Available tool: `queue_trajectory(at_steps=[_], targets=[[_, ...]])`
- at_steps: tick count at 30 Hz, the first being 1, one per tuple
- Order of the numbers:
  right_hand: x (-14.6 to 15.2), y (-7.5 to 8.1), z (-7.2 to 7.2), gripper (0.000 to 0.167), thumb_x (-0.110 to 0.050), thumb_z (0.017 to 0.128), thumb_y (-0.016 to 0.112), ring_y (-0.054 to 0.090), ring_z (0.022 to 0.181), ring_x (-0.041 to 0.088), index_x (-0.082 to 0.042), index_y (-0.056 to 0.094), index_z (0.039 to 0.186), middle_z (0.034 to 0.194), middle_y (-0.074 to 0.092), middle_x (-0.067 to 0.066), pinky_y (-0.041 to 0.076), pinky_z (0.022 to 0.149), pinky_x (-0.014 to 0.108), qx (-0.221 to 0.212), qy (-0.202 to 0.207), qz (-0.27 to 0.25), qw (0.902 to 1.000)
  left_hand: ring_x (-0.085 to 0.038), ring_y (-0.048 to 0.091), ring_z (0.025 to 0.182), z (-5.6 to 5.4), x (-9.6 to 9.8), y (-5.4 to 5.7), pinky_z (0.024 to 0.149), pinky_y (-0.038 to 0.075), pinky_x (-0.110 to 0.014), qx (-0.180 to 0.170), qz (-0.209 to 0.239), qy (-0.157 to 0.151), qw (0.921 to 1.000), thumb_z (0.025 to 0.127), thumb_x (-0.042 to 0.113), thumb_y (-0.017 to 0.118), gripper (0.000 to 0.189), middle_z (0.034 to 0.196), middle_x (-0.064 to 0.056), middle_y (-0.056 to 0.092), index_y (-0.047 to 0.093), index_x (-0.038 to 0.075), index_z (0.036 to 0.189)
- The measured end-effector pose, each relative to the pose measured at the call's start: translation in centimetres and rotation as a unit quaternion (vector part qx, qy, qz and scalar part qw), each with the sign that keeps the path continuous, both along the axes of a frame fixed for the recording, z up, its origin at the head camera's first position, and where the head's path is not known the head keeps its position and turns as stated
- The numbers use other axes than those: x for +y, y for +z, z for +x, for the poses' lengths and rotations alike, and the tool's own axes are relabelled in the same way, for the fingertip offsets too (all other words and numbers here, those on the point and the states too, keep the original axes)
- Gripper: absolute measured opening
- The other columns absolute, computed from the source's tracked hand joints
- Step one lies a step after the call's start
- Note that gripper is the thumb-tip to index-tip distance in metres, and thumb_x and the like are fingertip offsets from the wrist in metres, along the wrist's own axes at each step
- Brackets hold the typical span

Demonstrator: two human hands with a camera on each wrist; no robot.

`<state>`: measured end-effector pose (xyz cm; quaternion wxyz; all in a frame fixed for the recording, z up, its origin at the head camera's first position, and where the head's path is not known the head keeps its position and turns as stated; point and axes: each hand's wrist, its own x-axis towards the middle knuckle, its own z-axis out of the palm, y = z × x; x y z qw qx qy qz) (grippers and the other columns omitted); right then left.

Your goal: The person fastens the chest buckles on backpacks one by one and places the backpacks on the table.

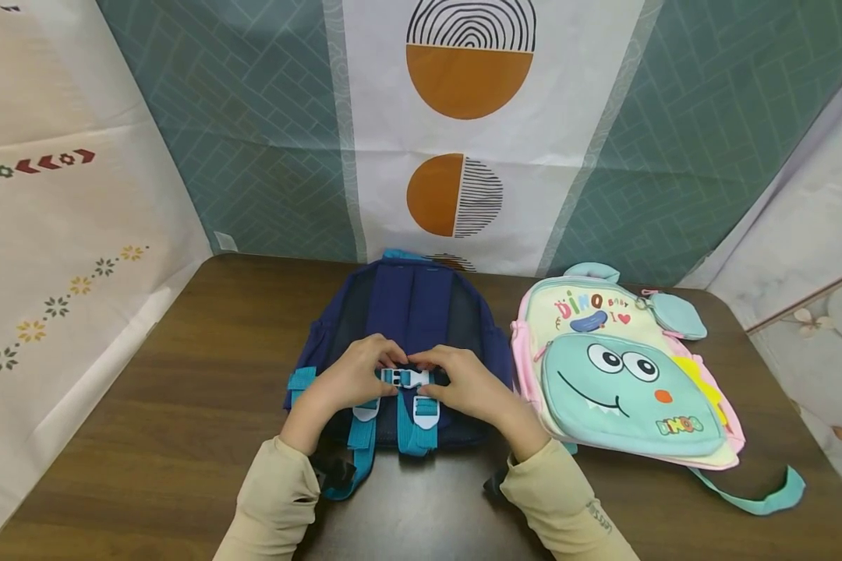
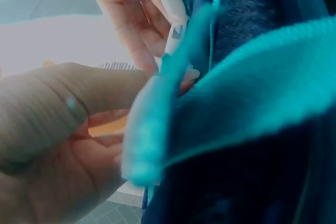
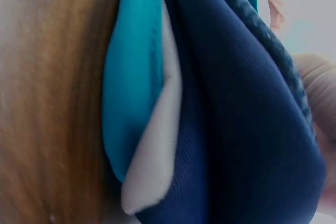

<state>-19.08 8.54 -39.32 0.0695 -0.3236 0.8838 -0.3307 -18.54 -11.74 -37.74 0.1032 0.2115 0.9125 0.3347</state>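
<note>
A navy backpack lies with its strap side up on the table, its top toward the wall. Across its straps runs a white side-release buckle on teal webbing, its two halves end to end. My left hand pinches the buckle's left end between thumb and fingers. At the other end, my right hand pinches it the same way. Below hang teal straps with white adjusters. In the left wrist view a blurred teal strap covers part of the left fingers. The backpack's side hides most of the right hand in the right wrist view.
Right beside the navy backpack lies a pink and mint dinosaur backpack, with a small mint pouch clipped on. Its loose teal strap trails over the wooden table. Patterned cloth hangs behind the table.
</note>
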Motion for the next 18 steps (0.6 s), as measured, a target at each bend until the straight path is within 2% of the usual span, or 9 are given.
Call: queue_trajectory(at_steps=[4, 7, 11, 14, 18], targets=[[-0.23, -0.04, 0.06, 0.038, -0.011, 0.082, 0.071, 0.058, 0.091, 0.016, -0.006, 0.063, 0.12, 0.101, 0.063, 0.004, 0.05, 0.08, 0.032, 0.007, -0.006, 0.01, 0.9999, -0.021, 0.054, 0.087, -0.11, 0.2, -0.09, 0.077, 0.05, -0.034, -0.001, -0.03, 0.032, 0.999, 0.073, 0.007, 0.079, 0.026, 0.093, -0.006, 0.054, 0.067, 0.006, 0.096], [-0.18, 0.07, 0.03, 0.038, -0.014, 0.082, 0.071, 0.056, 0.088, 0.013, -0.009, 0.064, 0.119, 0.099, 0.063, 0.002, 0.049, 0.076, 0.028, 0.022, -0.007, 0.007, 0.9997, -0.019, 0.053, 0.083, -0.14, 0.16, 0.08, 0.073, 0.051, -0.032, -0.006, -0.037, 0.038, 0.9986, 0.074, 0.01, 0.079, 0.022, 0.088, -0.003, 0.056, 0.067, 0.007, 0.093], [0.02, 0.09, -0.04, 0.036, -0.012, 0.082, 0.071, 0.056, 0.083, 0.013, -0.007, 0.065, 0.118, 0.099, 0.063, 0.002, 0.05, 0.072, 0.023, 0.03, 0.004, -0.023, 0.9993, -0.018, 0.053, 0.08, -0.1, -0.16, 0.36, 0.07, 0.051, -0.029, -0.006, -0.041, 0.019, 0.999, 0.078, 0.012, 0.076, 0.02, 0.087, -0.002, 0.058, 0.067, 0.007, 0.094], [0.09, -0.03, -0.07, 0.037, -0.01, 0.082, 0.07, 0.058, 0.081, 0.013, -0.005, 0.064, 0.118, 0.099, 0.063, 0.004, 0.051, 0.072, 0.021, 0.028, 0.011, -0.055, 0.998, -0.018, 0.053, 0.082, -0.09, -0.45, 0.43, 0.072, 0.051, -0.029, 0.0, -0.048, 0.002, 0.9989, 0.079, 0.013, 0.075, 0.021, 0.089, -0.002, 0.059, 0.067, 0.007, 0.097], [-0.16, -0.18, -0.05, 0.039, -0.013, 0.083, 0.07, 0.062, 0.081, 0.013, -0.004, 0.062, 0.12, 0.099, 0.064, 0.005, 0.052, 0.074, 0.021, 0.025, 0.0, -0.089, 0.9957, -0.019, 0.054, 0.085, -0.14, -0.71, 0.51, 0.076, 0.051, -0.032, 0.004, -0.049, -0.01, 0.9987, 0.08, 0.014, 0.074, 0.021, 0.091, -0.002, 0.059, 0.066, 0.007, 0.099]])
